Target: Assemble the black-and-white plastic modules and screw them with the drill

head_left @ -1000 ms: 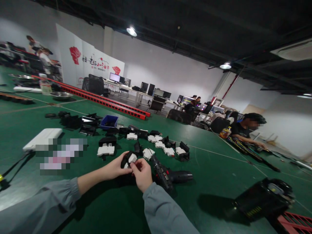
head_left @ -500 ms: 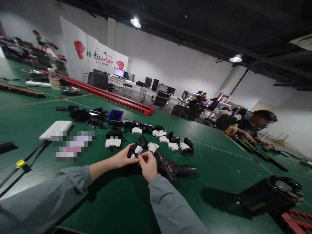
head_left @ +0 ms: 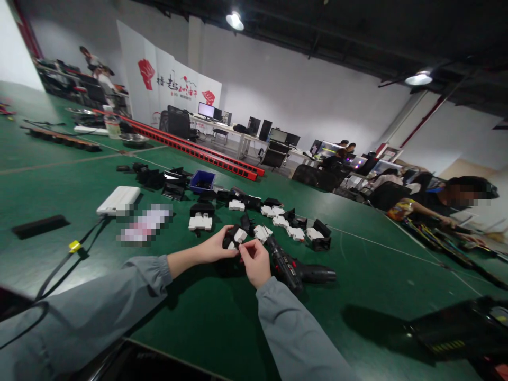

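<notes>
Your view has swung leftward since the earlier frame, carrying the small black-and-white part (head_left: 239,236) rightward and slightly up, to just below the picture's centre. You hold it over the green worktop (head_left: 210,317): your left hand (head_left: 218,245) grips it between thumb and fingers, while your right hand (head_left: 256,263) pinches at its lower right edge. Just right of that hand lies a black power drill (head_left: 288,267). Farther out, white blocks (head_left: 200,224) with black pieces spread across the middle, near a blue bin (head_left: 201,189).
</notes>
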Available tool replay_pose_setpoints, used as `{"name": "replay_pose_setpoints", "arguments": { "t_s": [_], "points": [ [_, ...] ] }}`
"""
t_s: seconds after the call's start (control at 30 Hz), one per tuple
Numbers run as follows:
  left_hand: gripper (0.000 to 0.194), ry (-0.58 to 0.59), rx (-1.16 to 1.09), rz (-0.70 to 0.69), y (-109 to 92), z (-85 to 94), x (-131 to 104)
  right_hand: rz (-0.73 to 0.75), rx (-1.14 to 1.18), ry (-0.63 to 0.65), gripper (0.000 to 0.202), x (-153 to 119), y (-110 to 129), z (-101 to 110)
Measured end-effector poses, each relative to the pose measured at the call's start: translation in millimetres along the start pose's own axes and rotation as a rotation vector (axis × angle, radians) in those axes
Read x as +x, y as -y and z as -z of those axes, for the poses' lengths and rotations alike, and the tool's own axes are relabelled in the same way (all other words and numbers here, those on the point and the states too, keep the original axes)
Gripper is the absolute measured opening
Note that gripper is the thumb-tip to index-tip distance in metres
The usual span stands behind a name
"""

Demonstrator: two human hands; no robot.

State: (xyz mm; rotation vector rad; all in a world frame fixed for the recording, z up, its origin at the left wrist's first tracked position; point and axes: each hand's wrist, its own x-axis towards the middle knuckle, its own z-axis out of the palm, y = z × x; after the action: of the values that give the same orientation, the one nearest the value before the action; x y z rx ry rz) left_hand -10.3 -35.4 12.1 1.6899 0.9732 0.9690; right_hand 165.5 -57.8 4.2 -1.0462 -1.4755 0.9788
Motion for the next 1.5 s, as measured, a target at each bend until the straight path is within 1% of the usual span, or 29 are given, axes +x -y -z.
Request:
{"name": "replay_pose_setpoints", "arguments": {
  "t_s": [0.1, 0.2, 0.37, 0.57, 0.67, 0.73, 0.8, 0.87, 0.93, 1.0, 1.1, 1.2, 1.37, 1.5],
  "points": [
    [0.074, -0.001, 0.0, -0.026, 2.6, 0.7, 0.9, 0.035, -0.028, -0.034, 0.026, -1.5, 0.9, -0.7],
    [0.071, 0.004, 0.0, -0.008, 4.0, 1.5, 0.5, 0.067, -0.054, -0.042, 0.025, -2.7, 2.3, -0.3],
    [0.072, 0.041, -0.024, 0.016, 4.7, 0.8, -0.4, 0.028, -0.046, -0.001, 0.027, -2.2, 5.4, 1.6],
    [0.066, -0.075, -0.053, 0.02, 4.5, -2.7, 0.0, 0.033, -0.038, 0.017, 0.026, -0.9, 4.8, 1.2],
    [0.057, -0.133, -0.151, 0.109, 2.2, -2.7, 2.1, 0.051, -0.076, 0.013, 0.024, -0.2, 3.9, 4.0],
    [0.045, -0.178, -0.276, 0.207, 0.5, -0.7, 5.0, 0.119, -0.212, 0.003, 0.023, 0.3, 4.6, 10.1],
    [0.035, -0.233, -0.445, 0.301, -1.4, 3.2, 8.7, 0.251, -0.467, 0.04, 0.021, 0.8, 6.1, 19.0],
    [0.031, -0.279, -0.633, 0.36, -3.8, 8.3, 12.3, 0.374, -0.742, 0.107, 0.02, 1.3, 7.3, 28.0],
    [0.03, -0.292, -0.8, 0.371, -6.4, 13.7, 14.7, 0.401, -0.922, 0.138, 0.022, 1.7, 7.0, 34.4],
    [0.029, -0.267, -0.924, 0.351, -8.7, 18.2, 15.4, 0.369, -1.024, 0.135, 0.025, 1.7, 5.1, 37.2],
    [0.029, -0.207, -1.029, 0.371, -10.5, 22.4, 14.4, 0.362, -1.122, 0.175, 0.022, 0.7, 1.6, 36.4],
    [0.031, -0.17, -1.049, 0.386, -10.2, 23.7, 13.2, 0.376, -1.168, 0.209, 0.017, -1.3, -0.6, 33.5],
    [0.037, -0.12, -1.075, 0.36, -8.4, 23.7, 13.2, 0.361, -1.168, 0.195, 0.014, -2.3, -2.1, 31.1],
    [0.034, -0.117, -1.054, 0.377, -9.6, 21.7, 12.5, 0.351, -1.152, 0.199, 0.013, -1.0, -2.8, 31.6]
  ]
}}
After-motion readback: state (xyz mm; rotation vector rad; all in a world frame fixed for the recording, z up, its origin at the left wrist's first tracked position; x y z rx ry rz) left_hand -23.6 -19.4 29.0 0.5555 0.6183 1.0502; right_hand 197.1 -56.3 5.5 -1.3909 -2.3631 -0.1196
